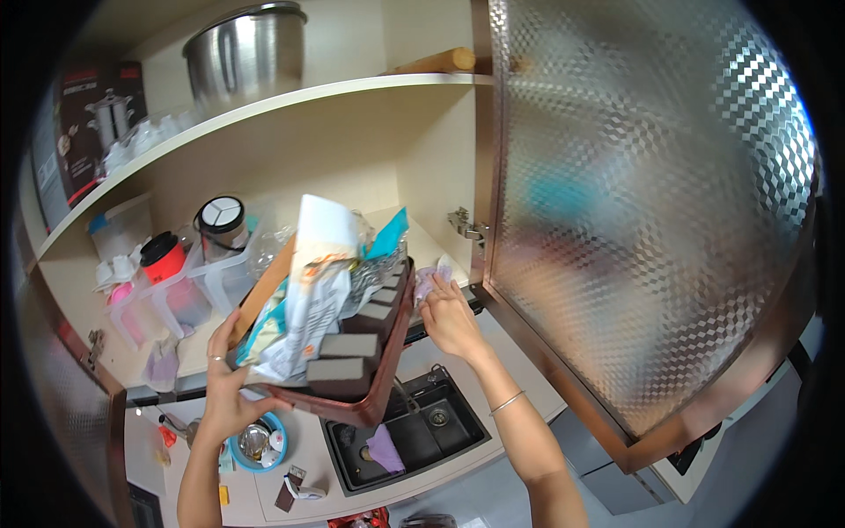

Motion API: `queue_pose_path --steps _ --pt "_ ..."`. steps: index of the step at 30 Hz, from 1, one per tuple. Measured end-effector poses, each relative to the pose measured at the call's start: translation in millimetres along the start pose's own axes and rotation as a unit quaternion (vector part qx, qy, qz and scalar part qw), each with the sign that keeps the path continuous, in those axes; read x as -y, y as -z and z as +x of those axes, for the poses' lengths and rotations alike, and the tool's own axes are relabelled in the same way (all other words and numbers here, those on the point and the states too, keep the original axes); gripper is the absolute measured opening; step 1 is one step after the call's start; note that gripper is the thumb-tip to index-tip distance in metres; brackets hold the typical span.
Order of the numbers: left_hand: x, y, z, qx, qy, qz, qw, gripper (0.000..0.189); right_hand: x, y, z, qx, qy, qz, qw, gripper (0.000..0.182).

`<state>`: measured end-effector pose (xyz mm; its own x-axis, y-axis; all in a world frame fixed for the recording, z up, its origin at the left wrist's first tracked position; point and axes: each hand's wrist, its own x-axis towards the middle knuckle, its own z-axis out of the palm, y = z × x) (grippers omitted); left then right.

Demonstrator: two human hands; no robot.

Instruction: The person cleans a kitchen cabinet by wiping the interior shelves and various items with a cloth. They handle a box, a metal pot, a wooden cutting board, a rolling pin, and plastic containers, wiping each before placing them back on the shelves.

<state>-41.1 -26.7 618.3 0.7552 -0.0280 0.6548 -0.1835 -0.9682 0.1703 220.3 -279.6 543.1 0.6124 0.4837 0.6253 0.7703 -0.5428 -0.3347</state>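
Observation:
My left hand (228, 389) grips the near left corner of a reddish-brown plastic bin (389, 389), held up tilted in front of the lower cabinet shelf. Grey-and-brown sponge blocks (337, 369) fill the bin's right side. Upright beside them are a white printed packet (323, 231), a turquoise packet piece (389, 234) and a flat wooden-looking strip (264, 290). My right hand (449, 317) presses a pale purple cloth (432, 274) on the shelf's right end, fingers stretched forward. The bin hides part of the shelf.
A patterned glass door (634, 218) stands open at right. Clear plastic bins (224, 284) and a second cloth (162, 363) sit on the shelf at left. Above are a steel pot (247, 56) and a wooden rod (436, 61). Below lie a black sink (455, 445) and a blue basin (284, 455).

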Motion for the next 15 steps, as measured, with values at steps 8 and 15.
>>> queue_pose_path --steps 8,15 --pt "1.3 -0.5 1.3 0.02 0.034 -0.006 0.999 0.074 -42.1 -27.1 92.2 0.158 -0.062 -0.102 0.98 0.051" --pt "5.6 1.3 -0.4 0.009 0.046 0.002 0.999 0.066 -69.7 -95.9 183.0 0.21 -0.048 -0.214 0.953 0.069"
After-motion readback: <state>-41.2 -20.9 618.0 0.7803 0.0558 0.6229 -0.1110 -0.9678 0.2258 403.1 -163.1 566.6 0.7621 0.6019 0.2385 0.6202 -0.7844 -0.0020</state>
